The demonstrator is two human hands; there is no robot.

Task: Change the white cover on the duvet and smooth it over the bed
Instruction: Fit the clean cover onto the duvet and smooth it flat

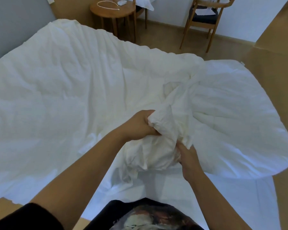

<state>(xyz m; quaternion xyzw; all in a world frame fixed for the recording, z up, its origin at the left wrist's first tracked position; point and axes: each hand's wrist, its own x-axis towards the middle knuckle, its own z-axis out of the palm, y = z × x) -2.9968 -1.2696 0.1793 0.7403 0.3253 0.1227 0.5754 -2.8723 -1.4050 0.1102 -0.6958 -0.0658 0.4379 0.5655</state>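
A white duvet [60,90] lies spread and wrinkled over the bed, its right end [239,123] puffed and hanging past the mattress. A bunch of white cover fabric [163,130] is gathered in front of me near the bed's near edge. My left hand [138,127] grips the top of that bunch, fingers curled into the cloth. My right hand [188,156] grips the lower right side of the same bunch. Below the bunch the white bed sheet [206,196] shows.
A round wooden side table [113,9] with a cord on it stands beyond the bed's far edge. A wooden chair [204,19] with a dark seat stands to the right of it. Tan floor [273,72] runs along the bed's right side.
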